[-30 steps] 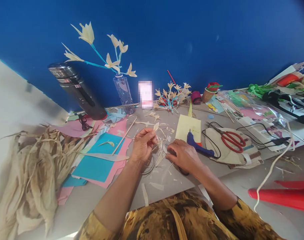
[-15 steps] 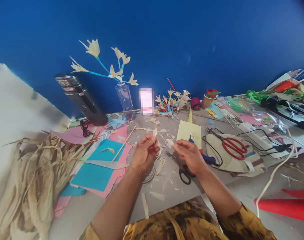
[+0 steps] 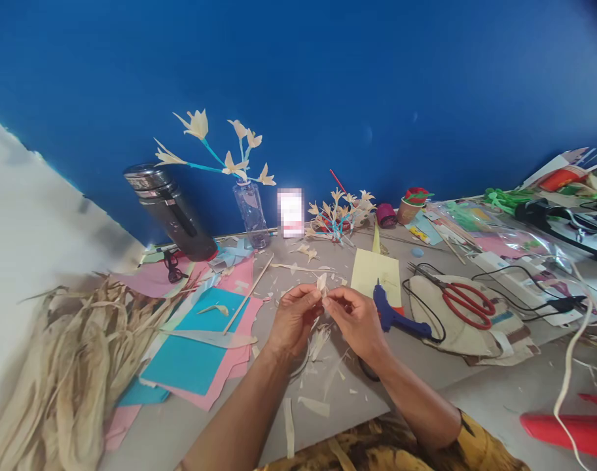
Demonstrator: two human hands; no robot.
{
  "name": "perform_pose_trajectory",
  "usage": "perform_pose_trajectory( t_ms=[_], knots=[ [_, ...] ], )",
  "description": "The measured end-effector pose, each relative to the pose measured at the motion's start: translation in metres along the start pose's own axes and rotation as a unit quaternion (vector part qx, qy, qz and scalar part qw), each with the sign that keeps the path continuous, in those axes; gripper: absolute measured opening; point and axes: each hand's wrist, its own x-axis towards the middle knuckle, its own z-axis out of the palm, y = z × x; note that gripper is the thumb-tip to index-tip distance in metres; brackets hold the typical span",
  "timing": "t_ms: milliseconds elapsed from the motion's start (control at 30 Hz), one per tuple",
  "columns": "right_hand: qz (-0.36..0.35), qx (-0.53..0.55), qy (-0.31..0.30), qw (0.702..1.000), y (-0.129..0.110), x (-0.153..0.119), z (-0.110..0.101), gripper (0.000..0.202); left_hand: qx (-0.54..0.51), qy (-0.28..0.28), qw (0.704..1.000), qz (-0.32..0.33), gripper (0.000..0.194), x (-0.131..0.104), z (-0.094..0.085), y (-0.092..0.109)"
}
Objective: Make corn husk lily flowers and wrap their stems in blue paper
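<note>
My left hand [image 3: 296, 317] pinches a small pale corn husk flower [image 3: 322, 282] upright between thumb and fingertips. Close against it, my right hand [image 3: 355, 318] is closed at the flower's base on a husk petal, mostly hidden by the fingers. Below the hands lie husk scraps [image 3: 320, 341] on the grey table [image 3: 338, 428]. Black-handled scissors [image 3: 368, 370] are largely covered by my right hand and forearm. Just right of that hand rests a blue glue gun [image 3: 399, 319], beside a yellow paper sheet [image 3: 372, 271].
Dried corn husks [image 3: 72, 366] heap at the left, beside blue paper [image 3: 190, 353]. A dark flask [image 3: 173, 212] and a bottle [image 3: 251, 212] of husk flowers stand behind. More husk flowers [image 3: 340, 216] stand centre back. Red-handled scissors [image 3: 468, 304] lie on a cloth [image 3: 440, 327] at right.
My right hand has moved left, bringing its pale husk petal to the flower in my left hand. The hands now meet, and the glue gun shows more fully. The view has tilted slightly up.
</note>
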Motion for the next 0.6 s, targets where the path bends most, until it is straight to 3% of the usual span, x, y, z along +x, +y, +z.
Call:
perform_pose_trajectory(
  t_ms=[100, 200, 367, 467, 600],
  knots=[
    [0.023, 0.058, -0.051, 0.997, 0.001, 0.003, -0.008, 0.017, -0.01, -0.017, 1.0, -0.011, 0.021, -0.001, 0.0, 0.003],
    [0.066, 0.133, -0.055, 0.987, 0.002, 0.009, -0.019, 0.021, -0.03, -0.056, 0.997, -0.048, 0.018, -0.002, -0.001, 0.004],
    [0.044, 0.174, -0.149, 0.972, 0.002, 0.016, -0.029, 0.04, -0.054, -0.124, 0.985, -0.103, 0.015, -0.004, -0.001, 0.003],
    [0.037, 0.177, -0.178, 0.967, 0.002, 0.019, -0.03, 0.029, -0.053, -0.128, 0.983, -0.119, 0.017, -0.004, -0.001, 0.003],
    [0.0, 0.155, -0.151, 0.976, 0.002, 0.02, -0.035, 0.018, -0.042, -0.097, 0.987, -0.12, 0.021, -0.004, 0.0, 0.003]
  ],
)
